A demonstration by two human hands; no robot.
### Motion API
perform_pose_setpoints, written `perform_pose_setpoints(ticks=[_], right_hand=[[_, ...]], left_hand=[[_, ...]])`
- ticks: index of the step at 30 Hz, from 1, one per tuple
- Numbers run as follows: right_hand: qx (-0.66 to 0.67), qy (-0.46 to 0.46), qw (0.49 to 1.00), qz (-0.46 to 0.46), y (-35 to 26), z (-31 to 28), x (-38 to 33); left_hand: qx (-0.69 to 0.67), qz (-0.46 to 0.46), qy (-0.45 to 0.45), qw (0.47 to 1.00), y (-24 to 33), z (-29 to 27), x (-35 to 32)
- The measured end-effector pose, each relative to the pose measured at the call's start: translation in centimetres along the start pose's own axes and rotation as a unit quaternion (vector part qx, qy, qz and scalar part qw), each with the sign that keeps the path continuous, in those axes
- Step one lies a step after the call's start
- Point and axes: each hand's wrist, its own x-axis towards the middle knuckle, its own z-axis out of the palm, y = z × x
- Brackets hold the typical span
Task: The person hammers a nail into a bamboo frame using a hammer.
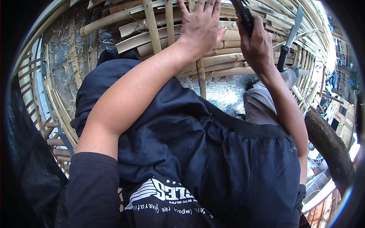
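Nearest the camera is the person's own body: a dark shirt with pale print at the lower edge, dark shorts, and a grey trouser leg showing toward the right. Both forearms rise from here toward the top of the view.

The left hand lies flat and spread, palm down, fingers fanned wide across the bamboo slats, holding nothing. It presses directly on the slats, and a thin upright bamboo strip runs down from just below its wrist. Two more upright strips pass just to its left.

The right hand is closed in a fist around the dark handle of a tool. The handle sticks up out of the fist toward the top edge; the working end is cut off by the rim, so its kind cannot be told. This fist sits just beside the left hand, over the same layer of slats, close to the left thumb.

Farther right, apart from both hands, a long knife with a black grip and a pale blade lies tilted on the bamboo. Beneath the slats a patch of silvery sheeting shows. At the far left, curled bamboo shavings lie on the woven floor. To the lower right, a thick tree branch crosses below.
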Motion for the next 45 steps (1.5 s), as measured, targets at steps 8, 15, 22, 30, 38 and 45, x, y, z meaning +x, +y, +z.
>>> perform_pose_setpoints(ticks=[8, 15, 22, 30, 38, 45], right_hand=[[0.173, 0.071, 0.981, -0.044, -1.5, -2.4, 1.3], [0.054, 0.071, 0.996, 0.01, -0.7, -1.4, 0.8], [-0.041, -0.064, 0.997, 0.024, -0.1, 0.3, 0.4], [0.108, 0.124, 0.986, -0.014, 0.5, -0.3, 0.8], [0.053, 0.108, 0.993, 0.018, -0.3, -1.0, 1.0], [-0.018, 0.014, 1.0, -0.012, -0.3, -1.0, 0.6]], left_hand=[[-0.029, -0.001, 0.088, 0.996, -0.5, 0.5, -0.3], [-0.035, -0.009, 0.011, 0.999, -0.3, -0.9, -0.6], [-0.025, -0.005, 0.069, 0.997, -0.4, 0.9, -0.2], [-0.061, -0.001, 0.101, 0.993, -0.5, 1.2, -0.2], [-0.03, -0.004, 0.085, 0.996, -0.4, 1.3, -0.3], [-0.011, 0.001, 0.056, 0.998, -0.4, 0.5, -0.3]])
